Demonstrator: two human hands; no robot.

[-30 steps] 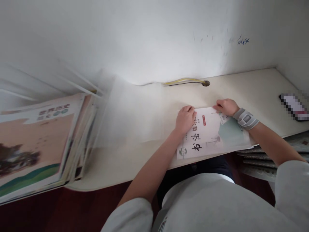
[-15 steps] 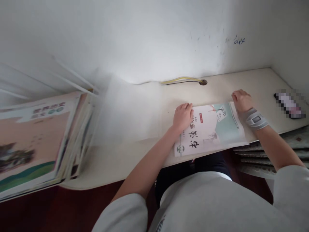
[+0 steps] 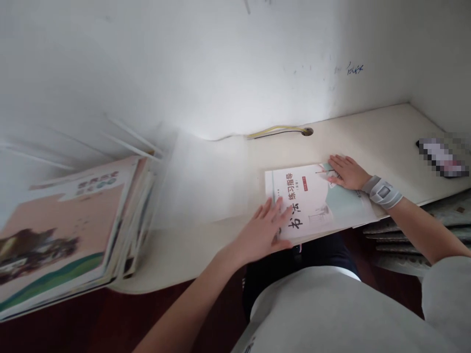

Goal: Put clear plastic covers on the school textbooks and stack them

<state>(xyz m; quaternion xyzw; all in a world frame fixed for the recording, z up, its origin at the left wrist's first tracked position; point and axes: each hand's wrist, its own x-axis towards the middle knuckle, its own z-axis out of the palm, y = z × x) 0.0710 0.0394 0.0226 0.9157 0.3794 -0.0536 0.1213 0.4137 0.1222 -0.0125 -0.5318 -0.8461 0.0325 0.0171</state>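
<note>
- head view: one booklet (image 3: 316,201) lies flat at the front edge of one desk (image 3: 386,137).
- left hand (image 3: 263,230), fingers spread, presses its near corner.
- right hand (image 3: 346,171) (one grey wrist strap (image 3: 382,192)) rests flat, fingers open, on its far part.
- one stack of books (image 3: 73,230) sits well apart, leftward.

A thin white and pale-green paperback workbook (image 3: 316,198) with black brush characters on its cover is lying closed and flat, right of centre in the frame, its near edge overhanging the bench.
</note>
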